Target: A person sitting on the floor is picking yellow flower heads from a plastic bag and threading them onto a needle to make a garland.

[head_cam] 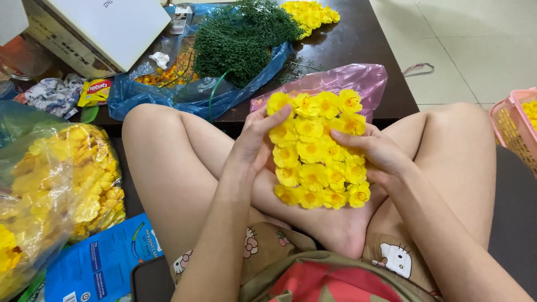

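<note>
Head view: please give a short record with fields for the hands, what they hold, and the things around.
left hand: grips the left edge of the yellow flower bunch
right hand: holds its right edge
behind: pink bag, dark table
on table: green sprigs on blue bag
left side: clear bag of yellow flowers
right side: pink basket

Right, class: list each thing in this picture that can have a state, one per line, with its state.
Left hand: gripping the yellow flower bunch.
Right hand: gripping the same bunch.
Pink bag: open, flat on the dark table.
Blue bag: open, holding green sprigs.
Clear bag: full of yellow flowers.
</note>
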